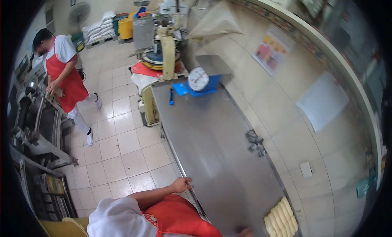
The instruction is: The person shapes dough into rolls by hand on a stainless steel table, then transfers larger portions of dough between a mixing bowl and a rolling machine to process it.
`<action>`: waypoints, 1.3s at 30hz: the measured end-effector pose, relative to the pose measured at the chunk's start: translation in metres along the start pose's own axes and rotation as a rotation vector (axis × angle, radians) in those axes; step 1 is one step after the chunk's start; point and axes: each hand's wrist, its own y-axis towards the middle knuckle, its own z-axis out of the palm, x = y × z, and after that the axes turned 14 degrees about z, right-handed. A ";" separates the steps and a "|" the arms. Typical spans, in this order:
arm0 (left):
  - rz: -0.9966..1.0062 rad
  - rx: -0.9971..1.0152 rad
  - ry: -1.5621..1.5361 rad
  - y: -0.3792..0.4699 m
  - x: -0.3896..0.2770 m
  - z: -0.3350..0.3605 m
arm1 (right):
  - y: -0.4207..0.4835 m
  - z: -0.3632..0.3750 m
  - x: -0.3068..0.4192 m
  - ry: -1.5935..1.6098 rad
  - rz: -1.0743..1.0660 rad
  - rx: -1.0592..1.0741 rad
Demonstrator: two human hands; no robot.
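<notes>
My left hand (pixel 182 185) is at the near edge of a long stainless steel table (pixel 211 139), fingers loosely bent and apart, holding nothing that I can see. Only a blurred part of my right hand (pixel 246 232) shows at the bottom rim, over the tabletop; its fingers are not clear. To the right of it, a block of pale dough rolls (pixel 281 218), set side by side in rows, lies along the table's wall side. Further up that side is a small heap of crumpled grey material (pixel 255 142).
A blue dial scale (pixel 203 81) stands at the table's far end, beside a blue utility knife (pixel 171 97) and a blue flat item (pixel 180 89). Beyond is a cream-coloured machine (pixel 167 53). A co-worker in a red apron (pixel 65 71) stands at equipment on the left.
</notes>
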 end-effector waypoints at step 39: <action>-1.354 -1.804 -0.363 -0.292 0.468 -0.545 | -1.276 0.606 0.655 -0.302 -3.515 0.975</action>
